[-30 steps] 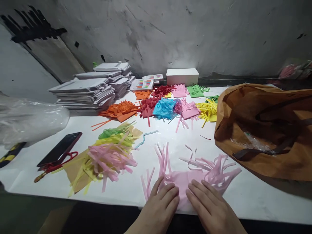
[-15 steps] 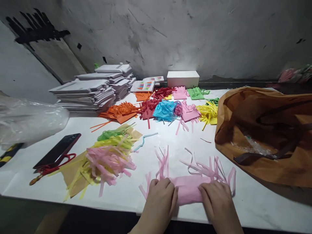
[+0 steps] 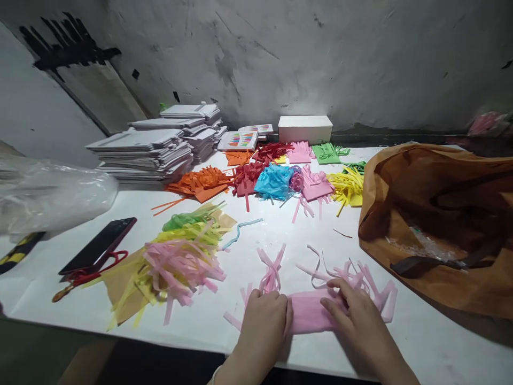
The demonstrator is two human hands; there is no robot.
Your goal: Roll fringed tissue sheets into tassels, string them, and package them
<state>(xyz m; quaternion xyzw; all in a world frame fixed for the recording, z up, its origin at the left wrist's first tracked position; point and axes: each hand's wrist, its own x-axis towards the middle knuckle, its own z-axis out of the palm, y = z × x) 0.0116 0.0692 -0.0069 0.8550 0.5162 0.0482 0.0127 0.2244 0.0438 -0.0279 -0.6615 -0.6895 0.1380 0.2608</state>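
A pink fringed tissue paper (image 3: 310, 313) lies folded in a flat band near the table's front edge, with cut strips fanning out at both ends. My left hand (image 3: 266, 321) is closed over its left end, fingers curled down on the paper. Across the right end rests my right hand (image 3: 358, 318), its thumb and forefinger apart and touching the paper's top. To the left is a heap of fringed tissue, with pink strips (image 3: 186, 267) over yellow and green ones (image 3: 188, 219). A pale blue strip (image 3: 240, 230) lies by itself behind.
A phone (image 3: 100, 243) with a red cord lies at left, near clear plastic wrap (image 3: 60, 195). Behind stand paper stacks (image 3: 144, 152), a white box (image 3: 305, 129) and several coloured tissue bundles, including a blue one (image 3: 273, 182). An open brown bag (image 3: 377, 214) sits at right.
My right hand has loosened from its curled grip, its thumb and forefinger now spread on the paper. The left hand stays on the left end. The view has shifted slightly.
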